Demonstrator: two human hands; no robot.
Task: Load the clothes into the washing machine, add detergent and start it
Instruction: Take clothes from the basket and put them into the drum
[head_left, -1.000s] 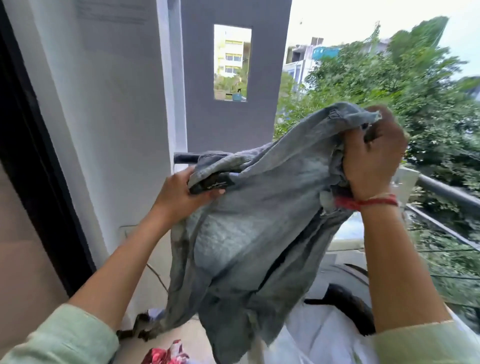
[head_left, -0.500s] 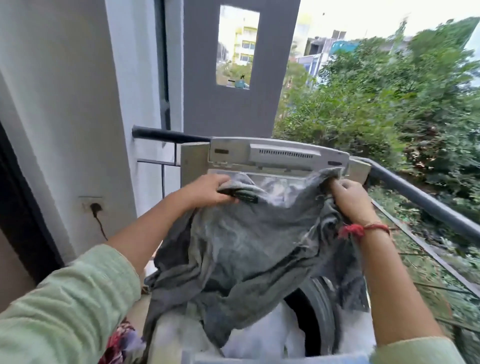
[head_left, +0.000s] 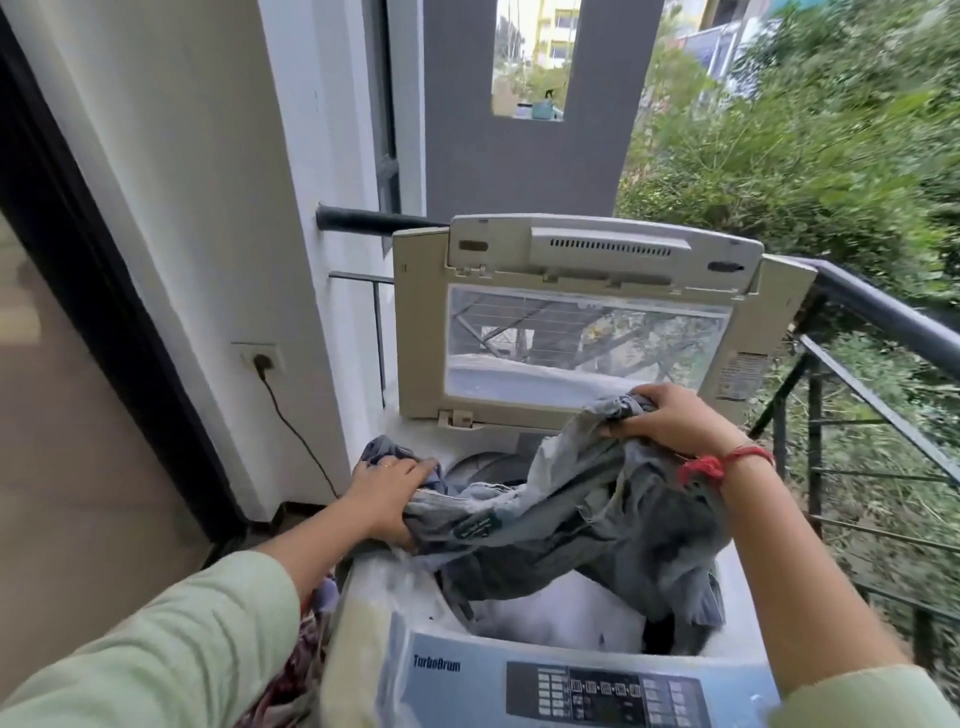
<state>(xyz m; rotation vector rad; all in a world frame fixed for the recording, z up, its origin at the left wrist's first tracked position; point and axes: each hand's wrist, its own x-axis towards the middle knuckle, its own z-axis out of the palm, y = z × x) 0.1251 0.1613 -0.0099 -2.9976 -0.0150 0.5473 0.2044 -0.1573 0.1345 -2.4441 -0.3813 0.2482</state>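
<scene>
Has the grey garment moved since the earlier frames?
Yes. The grey garment has dropped: earlier it was up by the top edge of the open lid; now it sags into the tub, below the lid's window.

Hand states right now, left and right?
Left hand: holds the grey garment.
Right hand: grips the same garment's other end.

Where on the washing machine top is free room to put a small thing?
Free: the front left corner, between left sleeve, drum opening and control panel; a narrow strip beside the railing. Crowded: the drum opening, where left hand and right hand hold the grey garment.
</scene>
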